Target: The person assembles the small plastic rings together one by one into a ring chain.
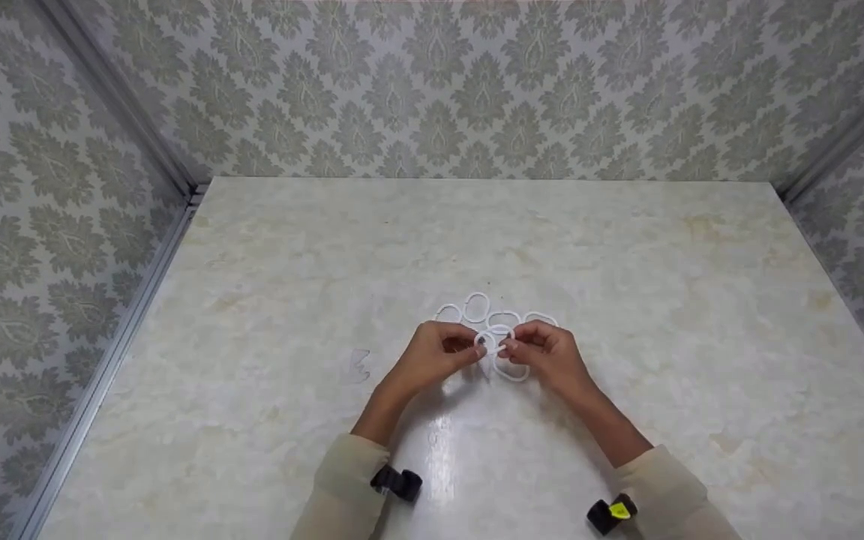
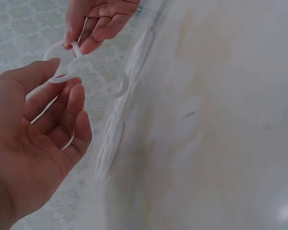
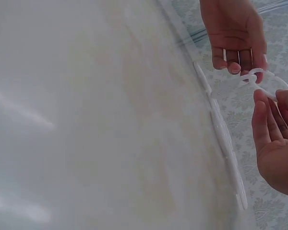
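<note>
My left hand [image 1: 439, 351] pinches a white plastic curtain ring [image 2: 73, 66] between thumb and fingertips. Facing it, my right hand [image 1: 552, 356] pinches another white ring [image 1: 502, 325] by its edge. The two rings overlap and look hooked through each other between the hands, raised over the table. Behind and beneath them several more white oval rings lie flat, among them one upright oval [image 1: 487, 301] at the back and one [image 1: 526, 375] below the right fingers. Parts of these rings are hidden by the hands.
The pale marbled table [image 1: 252, 450] spreads around the hands. A faint grey outlined mark [image 1: 359, 366] shows on it left of the left hand. Patterned walls [image 1: 432, 90] stand behind and at both sides. Black wrist cameras [image 1: 398, 482] sit at the sleeves.
</note>
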Demonstrator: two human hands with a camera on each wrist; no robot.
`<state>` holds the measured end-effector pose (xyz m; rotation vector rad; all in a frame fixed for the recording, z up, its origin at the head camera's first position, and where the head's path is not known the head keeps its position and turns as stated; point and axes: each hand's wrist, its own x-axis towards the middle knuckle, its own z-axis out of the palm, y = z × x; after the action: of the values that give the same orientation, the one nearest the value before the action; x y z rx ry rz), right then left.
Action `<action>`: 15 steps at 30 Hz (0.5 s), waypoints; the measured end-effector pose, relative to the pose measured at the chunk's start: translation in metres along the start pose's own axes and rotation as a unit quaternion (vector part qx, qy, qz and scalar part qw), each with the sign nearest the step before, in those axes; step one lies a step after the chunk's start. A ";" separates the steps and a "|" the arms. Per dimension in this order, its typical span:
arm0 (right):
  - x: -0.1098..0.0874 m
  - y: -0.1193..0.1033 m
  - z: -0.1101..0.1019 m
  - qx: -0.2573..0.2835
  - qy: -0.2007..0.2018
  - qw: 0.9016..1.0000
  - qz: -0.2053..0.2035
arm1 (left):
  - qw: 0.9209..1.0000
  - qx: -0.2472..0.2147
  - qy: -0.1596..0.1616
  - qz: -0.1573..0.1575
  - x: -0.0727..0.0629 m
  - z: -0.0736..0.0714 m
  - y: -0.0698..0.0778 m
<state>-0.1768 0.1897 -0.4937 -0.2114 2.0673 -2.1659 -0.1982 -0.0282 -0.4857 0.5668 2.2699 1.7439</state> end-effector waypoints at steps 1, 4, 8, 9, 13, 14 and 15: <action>0.000 0.000 0.001 0.005 0.001 1.000 0.001 | 1.000 -0.007 0.005 0.000 -0.001 0.001 -0.001; 0.002 0.002 0.001 0.011 -0.008 1.000 0.001 | 0.999 -0.033 0.019 0.000 -0.002 0.003 -0.003; 0.004 0.001 -0.003 -0.009 -0.027 1.000 0.001 | 0.998 -0.061 0.030 -0.008 -0.005 0.003 -0.004; 0.004 0.000 -0.006 -0.020 -0.027 0.999 0.002 | 0.997 -0.063 0.032 -0.009 -0.005 0.002 -0.004; 0.012 -0.004 -0.022 -0.050 0.005 0.999 0.005 | 0.997 -0.059 0.038 -0.012 -0.008 0.000 -0.004; 0.015 -0.004 -0.028 -0.058 0.017 0.998 0.004 | 0.997 -0.059 0.039 -0.011 -0.009 0.000 -0.004; 0.018 -0.004 -0.033 -0.069 0.029 0.997 0.001 | 0.997 -0.059 0.041 -0.011 -0.010 -0.001 -0.004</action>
<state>-0.2007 0.2191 -0.4910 -0.1621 2.2495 -2.0523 -0.1903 -0.0344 -0.4896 0.4540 2.1993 1.9072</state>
